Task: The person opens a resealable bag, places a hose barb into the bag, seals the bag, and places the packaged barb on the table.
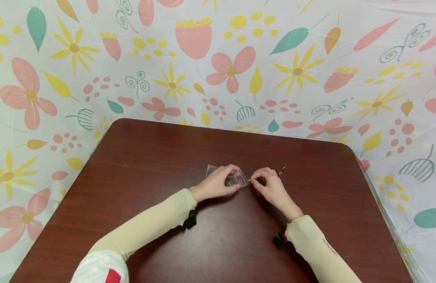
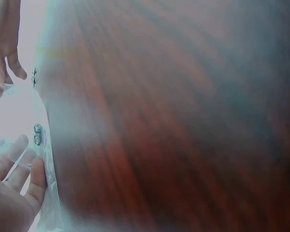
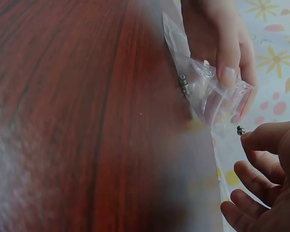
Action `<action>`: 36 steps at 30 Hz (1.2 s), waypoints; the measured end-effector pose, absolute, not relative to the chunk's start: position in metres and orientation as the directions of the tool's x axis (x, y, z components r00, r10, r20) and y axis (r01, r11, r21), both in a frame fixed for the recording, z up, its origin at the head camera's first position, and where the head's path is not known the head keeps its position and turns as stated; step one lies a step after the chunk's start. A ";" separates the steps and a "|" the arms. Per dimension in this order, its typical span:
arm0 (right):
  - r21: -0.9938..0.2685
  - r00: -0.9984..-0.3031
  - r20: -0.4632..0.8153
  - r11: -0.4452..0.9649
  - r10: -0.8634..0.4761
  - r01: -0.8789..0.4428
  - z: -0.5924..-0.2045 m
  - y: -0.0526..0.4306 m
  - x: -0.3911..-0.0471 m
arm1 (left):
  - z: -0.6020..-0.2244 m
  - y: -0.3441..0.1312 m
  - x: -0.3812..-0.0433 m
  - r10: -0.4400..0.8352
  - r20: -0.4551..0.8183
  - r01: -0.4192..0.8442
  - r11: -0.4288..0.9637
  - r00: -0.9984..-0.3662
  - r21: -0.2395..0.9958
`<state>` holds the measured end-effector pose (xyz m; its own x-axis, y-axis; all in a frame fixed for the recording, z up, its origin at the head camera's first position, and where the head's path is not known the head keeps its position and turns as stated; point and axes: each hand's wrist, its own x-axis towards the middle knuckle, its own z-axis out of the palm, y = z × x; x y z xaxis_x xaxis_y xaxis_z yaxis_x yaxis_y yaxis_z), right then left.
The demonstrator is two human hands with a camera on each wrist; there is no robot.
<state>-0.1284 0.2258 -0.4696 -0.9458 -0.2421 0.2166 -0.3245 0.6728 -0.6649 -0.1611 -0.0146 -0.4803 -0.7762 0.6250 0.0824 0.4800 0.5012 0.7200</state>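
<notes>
A clear plastic zip bag [image 1: 241,179] is held in my left hand [image 1: 218,182], its mouth toward the right. Through the film, small metal pieces [image 3: 184,84] show at the bottom in the right wrist view. Between thumb and forefinger my right hand [image 1: 272,190] pinches a small ridged metal fitting [image 3: 240,130], just outside the bag's mouth. The other fingers [image 3: 253,183] of that hand are loosely bent. In the left wrist view, the bag [image 2: 49,193] lies across the left hand's fingertips, with metal pieces [image 2: 37,135] inside.
Several loose small metal pieces [image 1: 280,173] lie on the dark wooden table [image 1: 161,153], just beyond the right hand. A flower-printed cloth [image 1: 232,47] hangs behind the table and along its sides.
</notes>
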 end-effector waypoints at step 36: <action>-0.663 -0.950 0.220 0.680 -0.223 -0.313 -0.480 0.240 -0.123 | -0.481 -0.015 -0.162 0.620 0.088 0.472 0.489 -0.779 0.734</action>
<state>-0.1230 0.2402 -0.4798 -0.9497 -0.2230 0.2199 -0.3131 0.6803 -0.6627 -0.1616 -0.0154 -0.4811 -0.7793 0.6203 0.0884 0.4722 0.4886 0.7337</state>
